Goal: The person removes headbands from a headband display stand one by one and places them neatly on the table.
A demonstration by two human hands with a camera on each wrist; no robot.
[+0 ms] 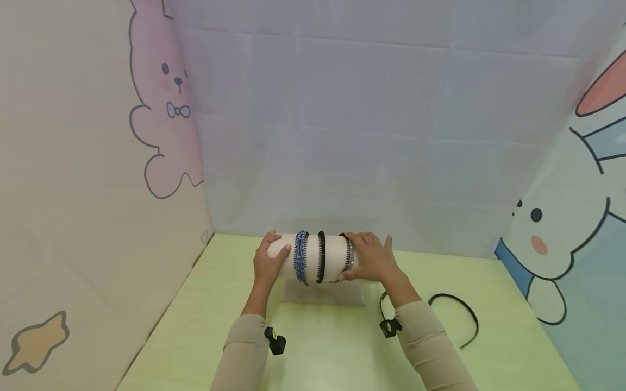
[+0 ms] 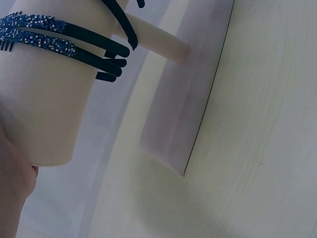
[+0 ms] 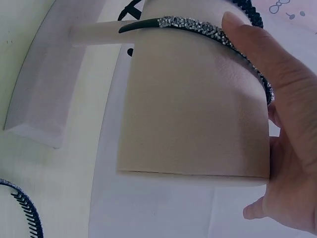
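A pale cylindrical headband display stand (image 1: 335, 258) lies crosswise on its base (image 1: 323, 293). It carries blue glittery headbands (image 1: 300, 256), a black headband (image 1: 321, 257) and a silver glittery headband (image 1: 349, 253). My left hand (image 1: 268, 263) grips the cylinder's left end, thumb on the near side. Round the right end curls my right hand (image 1: 374, 259), its fingers over the back and its thumb at the front. In the right wrist view the thumb (image 3: 262, 49) lies across the silver headband (image 3: 190, 26), against the cylinder. The other fingers are partly hidden behind the cylinder.
On the light green table (image 1: 195, 326), a loose dark headband (image 1: 464, 308) lies right of the right forearm. Another headband (image 1: 383, 304) is partly covered by that arm. Fabric walls with cartoon animals, such as a pink bear (image 1: 158, 60), enclose the table.
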